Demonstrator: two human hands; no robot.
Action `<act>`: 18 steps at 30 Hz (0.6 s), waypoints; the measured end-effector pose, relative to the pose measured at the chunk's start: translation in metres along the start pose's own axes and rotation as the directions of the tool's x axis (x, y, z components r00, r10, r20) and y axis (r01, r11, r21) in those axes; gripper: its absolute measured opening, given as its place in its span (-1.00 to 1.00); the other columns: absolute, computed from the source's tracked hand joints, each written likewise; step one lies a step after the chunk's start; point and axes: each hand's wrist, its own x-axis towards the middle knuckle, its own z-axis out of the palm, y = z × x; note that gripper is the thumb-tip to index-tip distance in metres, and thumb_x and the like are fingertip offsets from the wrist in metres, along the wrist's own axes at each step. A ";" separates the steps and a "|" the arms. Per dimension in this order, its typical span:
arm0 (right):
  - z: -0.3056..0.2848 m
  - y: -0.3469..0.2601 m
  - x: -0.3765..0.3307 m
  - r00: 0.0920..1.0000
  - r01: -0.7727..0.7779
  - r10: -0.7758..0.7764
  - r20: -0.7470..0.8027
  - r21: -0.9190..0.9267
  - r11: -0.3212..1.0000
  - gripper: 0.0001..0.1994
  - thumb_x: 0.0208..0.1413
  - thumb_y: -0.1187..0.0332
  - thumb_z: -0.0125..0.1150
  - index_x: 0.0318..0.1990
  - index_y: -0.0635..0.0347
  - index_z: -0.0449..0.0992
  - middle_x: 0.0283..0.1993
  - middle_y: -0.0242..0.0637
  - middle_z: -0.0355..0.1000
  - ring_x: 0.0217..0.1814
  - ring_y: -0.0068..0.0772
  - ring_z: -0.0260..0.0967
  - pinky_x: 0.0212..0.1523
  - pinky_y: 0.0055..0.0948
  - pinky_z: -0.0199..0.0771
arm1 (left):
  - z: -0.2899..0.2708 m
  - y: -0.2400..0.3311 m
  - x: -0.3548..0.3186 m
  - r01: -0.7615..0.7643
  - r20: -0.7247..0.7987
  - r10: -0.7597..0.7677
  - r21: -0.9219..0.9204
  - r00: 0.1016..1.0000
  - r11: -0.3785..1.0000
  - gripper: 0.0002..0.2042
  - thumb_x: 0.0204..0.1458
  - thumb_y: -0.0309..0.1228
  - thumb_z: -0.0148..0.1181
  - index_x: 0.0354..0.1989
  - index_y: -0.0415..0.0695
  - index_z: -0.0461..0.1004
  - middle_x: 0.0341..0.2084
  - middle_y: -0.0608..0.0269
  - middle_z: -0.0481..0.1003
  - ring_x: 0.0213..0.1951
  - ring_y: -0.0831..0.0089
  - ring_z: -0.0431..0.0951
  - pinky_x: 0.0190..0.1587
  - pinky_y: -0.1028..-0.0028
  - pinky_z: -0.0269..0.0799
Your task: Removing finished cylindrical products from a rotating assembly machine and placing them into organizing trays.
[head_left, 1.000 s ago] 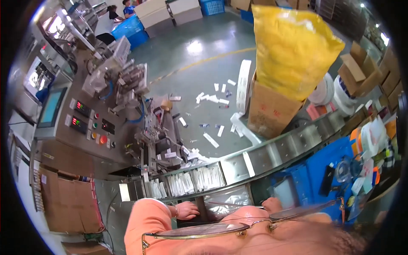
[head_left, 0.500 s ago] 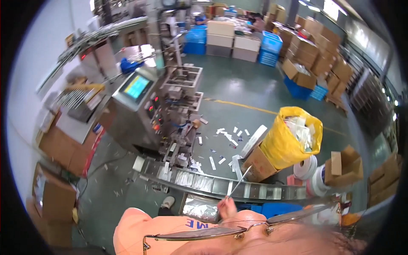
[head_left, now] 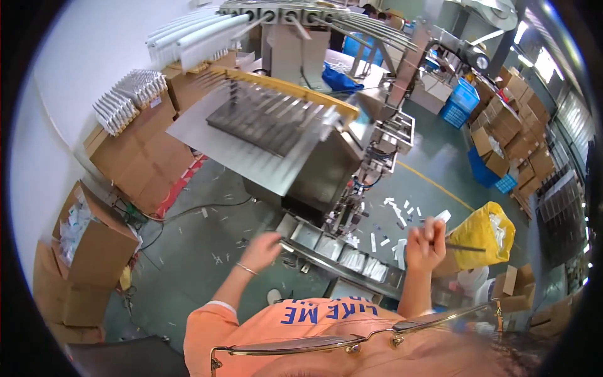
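Note:
My right hand point(head_left: 427, 244) is raised over the conveyor, fingers curled round a thin rod point(head_left: 466, 248) that points to the right; its exact kind is unclear. My left hand point(head_left: 260, 251) hangs beside the conveyor's left end, fingers loosely stretched toward the edge, and I see nothing in it. Below and between the hands runs a narrow metal conveyor point(head_left: 304, 235) with divided compartments. Several compartments hold bunches of slim white pieces point(head_left: 353, 258). A metal machine point(head_left: 323, 182) stands behind the conveyor, with a sheet-metal table point(head_left: 220, 141) and a slotted dark plate on top.
A yellow bag point(head_left: 483, 239) full of white scraps stands at the right, near an open carton point(head_left: 514, 288). White slips point(head_left: 397, 213) litter the green floor. Stacked cartons point(head_left: 97, 251) with clear plastic pieces stand at the left; ribbed white parts point(head_left: 132, 100) lie farther back.
My view has swung left, bringing the machine's table nearer. My left hand has come into view by the conveyor's end. My right hand has lifted away from the conveyor, still holding the rod.

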 end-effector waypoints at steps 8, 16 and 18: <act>0.233 0.120 0.090 0.564 -0.034 0.190 0.804 -0.207 0.978 -0.77 0.14 0.36 -0.05 -0.06 0.11 0.37 -0.06 -0.10 0.32 -0.13 -0.01 0.36 0.11 0.02 0.13 | -0.261 0.144 -0.025 -0.602 -0.540 0.401 -0.267 0.740 0.753 -0.79 -0.10 -0.50 -0.04 -0.24 -0.21 0.37 -0.25 -0.02 0.42 -0.21 0.15 0.43 -0.07 0.29 0.32; 0.287 0.138 0.111 0.324 -0.160 0.031 0.945 0.022 0.987 -0.74 0.08 0.43 0.01 -0.06 0.24 0.36 -0.21 0.00 0.39 -0.09 -0.06 0.35 0.17 -0.10 0.08 | -0.271 0.239 -0.040 -0.686 -0.430 0.536 -0.501 0.726 0.528 -0.76 0.10 -0.27 -0.14 -0.11 0.05 0.39 -0.36 0.27 0.37 -0.30 0.21 0.36 0.05 0.10 0.21; 0.285 0.169 0.127 0.248 -0.301 -0.085 0.965 0.160 0.940 -0.73 0.08 0.46 -0.01 -0.03 0.23 0.34 -0.16 -0.03 0.37 -0.05 -0.11 0.32 0.18 -0.12 0.06 | -0.282 0.258 -0.061 -0.549 -0.580 0.240 -0.442 0.778 0.709 -0.78 0.07 -0.30 -0.10 -0.15 0.02 0.40 -0.38 0.27 0.38 -0.29 0.20 0.36 0.06 0.10 0.21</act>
